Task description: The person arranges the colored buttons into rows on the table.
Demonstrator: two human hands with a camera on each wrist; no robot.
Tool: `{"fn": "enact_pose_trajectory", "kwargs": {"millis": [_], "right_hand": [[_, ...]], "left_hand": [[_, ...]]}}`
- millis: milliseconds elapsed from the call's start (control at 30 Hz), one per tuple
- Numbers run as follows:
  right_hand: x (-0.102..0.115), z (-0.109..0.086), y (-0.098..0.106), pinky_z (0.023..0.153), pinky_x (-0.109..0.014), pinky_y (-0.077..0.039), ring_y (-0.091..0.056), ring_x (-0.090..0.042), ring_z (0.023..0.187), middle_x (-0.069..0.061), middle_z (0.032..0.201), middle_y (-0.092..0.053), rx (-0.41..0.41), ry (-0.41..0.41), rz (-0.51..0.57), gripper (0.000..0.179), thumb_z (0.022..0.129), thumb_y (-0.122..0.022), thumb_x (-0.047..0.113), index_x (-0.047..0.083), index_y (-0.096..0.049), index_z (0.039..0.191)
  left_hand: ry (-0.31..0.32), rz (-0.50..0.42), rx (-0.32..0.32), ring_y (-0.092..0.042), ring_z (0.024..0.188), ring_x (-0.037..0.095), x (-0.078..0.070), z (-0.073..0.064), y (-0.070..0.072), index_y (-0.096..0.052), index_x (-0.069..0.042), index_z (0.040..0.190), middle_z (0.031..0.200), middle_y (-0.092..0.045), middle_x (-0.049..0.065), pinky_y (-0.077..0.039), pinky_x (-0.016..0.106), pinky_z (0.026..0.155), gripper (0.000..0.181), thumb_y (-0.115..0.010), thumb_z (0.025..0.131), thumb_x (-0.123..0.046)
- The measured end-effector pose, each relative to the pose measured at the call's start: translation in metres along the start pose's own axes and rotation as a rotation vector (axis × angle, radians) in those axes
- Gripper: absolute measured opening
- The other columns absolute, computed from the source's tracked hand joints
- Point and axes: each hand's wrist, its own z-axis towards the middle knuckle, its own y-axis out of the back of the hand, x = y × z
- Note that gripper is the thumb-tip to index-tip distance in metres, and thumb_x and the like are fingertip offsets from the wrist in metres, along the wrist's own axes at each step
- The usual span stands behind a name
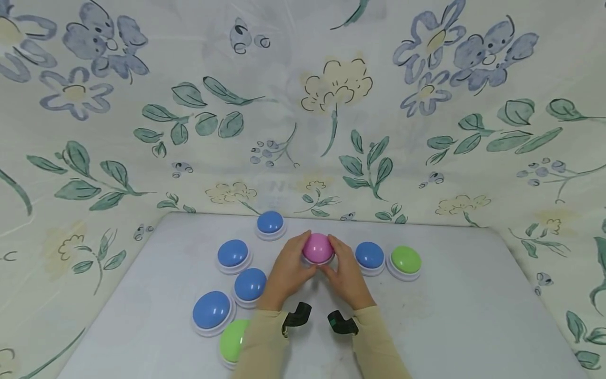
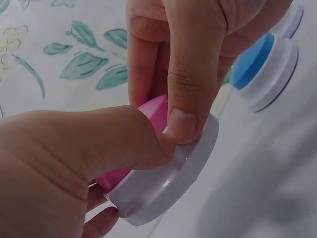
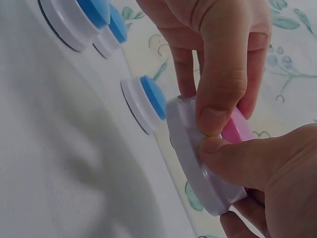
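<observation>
The left hand [image 1: 286, 272] and the right hand [image 1: 347, 275] both pinch the pink button [image 1: 317, 247], at 9 o'clock of a blue button [image 1: 370, 255]. The step seems to be holding it raised above the table [image 1: 473, 310]; the next move, I judge, calls for an even, steady grip.

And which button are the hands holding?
The pink button, held by the left hand and right hand. It's the only pink one; the blue buttons and green buttons sit on the table.
</observation>
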Motion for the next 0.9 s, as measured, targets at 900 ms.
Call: {"fn": "enact_pose_trajectory", "kwargs": {"millis": [900], "right_hand": [[-0.014,-0.001,0.005,0.114,-0.052,-0.038,-0.046,-0.041,0.136,-0.027,0.146,-0.048,-0.05,0.025,-0.046,0.067,0.087,-0.076,0.0,-0.008,-0.043,0.145]], "left_hand": [[0.05,-0.048,-0.031,-0.051,0.133,0.036,0.001,0.002,-0.029,-0.046,0.006,0.145,0.144,-0.053,0.024,-0.043,0.047,0.111,0.075,-0.081,0.079,-0.003]]}}
